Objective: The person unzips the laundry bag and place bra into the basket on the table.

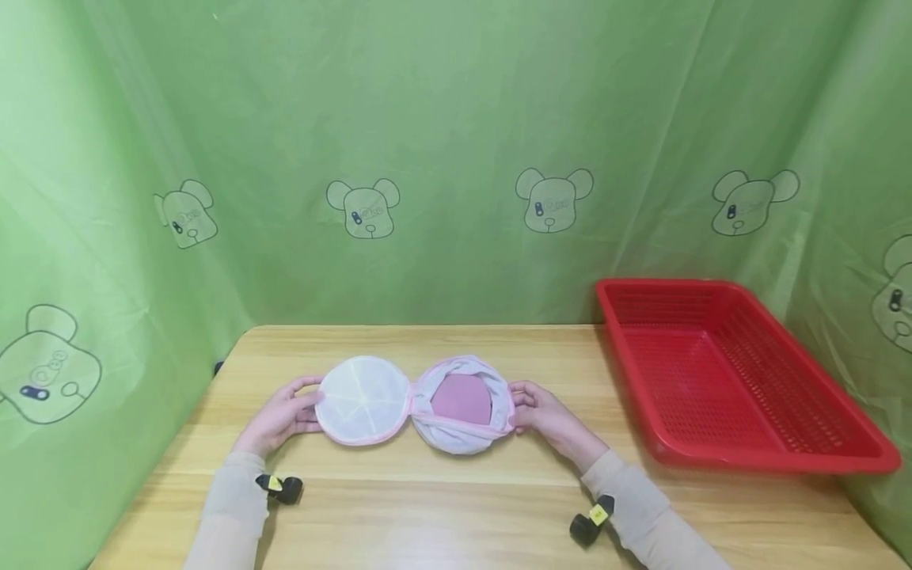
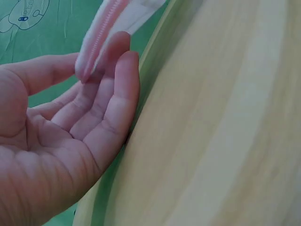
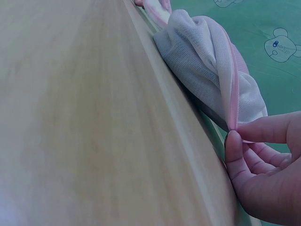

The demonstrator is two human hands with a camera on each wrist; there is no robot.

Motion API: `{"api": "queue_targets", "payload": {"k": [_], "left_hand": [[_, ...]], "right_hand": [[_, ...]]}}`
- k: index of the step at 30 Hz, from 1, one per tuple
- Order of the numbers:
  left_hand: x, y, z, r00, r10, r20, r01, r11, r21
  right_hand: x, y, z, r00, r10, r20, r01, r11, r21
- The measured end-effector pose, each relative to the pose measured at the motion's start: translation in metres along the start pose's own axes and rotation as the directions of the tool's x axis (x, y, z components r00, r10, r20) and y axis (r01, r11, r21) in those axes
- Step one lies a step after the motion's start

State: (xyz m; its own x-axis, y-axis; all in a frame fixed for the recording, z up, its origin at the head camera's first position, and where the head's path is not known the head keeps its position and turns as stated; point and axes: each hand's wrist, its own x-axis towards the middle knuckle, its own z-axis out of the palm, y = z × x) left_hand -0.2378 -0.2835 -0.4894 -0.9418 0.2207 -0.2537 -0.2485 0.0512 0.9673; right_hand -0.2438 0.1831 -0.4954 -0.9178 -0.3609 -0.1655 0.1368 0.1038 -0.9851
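Observation:
A round mesh laundry bag (image 1: pixel 456 440) with pink zipper edging lies unzipped on the table. Its white circular lid (image 1: pixel 363 396) is folded out to the left, still joined at the side. Inside the bag sits a smooth pink rounded item (image 1: pixel 461 398), partly covered by the mesh. My left hand (image 1: pixel 281 416) holds the lid's far left rim, with the zipper edge (image 2: pixel 101 40) between thumb and fingers in the left wrist view. On the other side, my right hand (image 1: pixel 552 416) pinches the bag's zipper edge (image 3: pixel 234 89) between thumb and index finger.
A large red plastic basket (image 1: pixel 765 463) with perforated sides stands at the right of the wooden table (image 1: pixel 427 514). Green curtains (image 1: pixel 456 261) printed with bear faces surround the table at the back and sides.

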Motion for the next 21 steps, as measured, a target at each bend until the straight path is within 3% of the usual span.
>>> {"api": "queue_targets", "payload": {"k": [8,21], "left_hand": [[-0.002,-0.001,-0.001,0.999,-0.039,0.014,0.038,0.999,0.014],[-0.011,0.002,-0.011,0.997,-0.052,0.055,0.049,0.997,0.053]], "right_hand": [[0.001,0.001,0.0,1.0,-0.002,0.002,0.002,1.0,0.002],[0.003,0.005,-0.001,1.0,0.01,-0.01,-0.01,1.0,0.001]]}}
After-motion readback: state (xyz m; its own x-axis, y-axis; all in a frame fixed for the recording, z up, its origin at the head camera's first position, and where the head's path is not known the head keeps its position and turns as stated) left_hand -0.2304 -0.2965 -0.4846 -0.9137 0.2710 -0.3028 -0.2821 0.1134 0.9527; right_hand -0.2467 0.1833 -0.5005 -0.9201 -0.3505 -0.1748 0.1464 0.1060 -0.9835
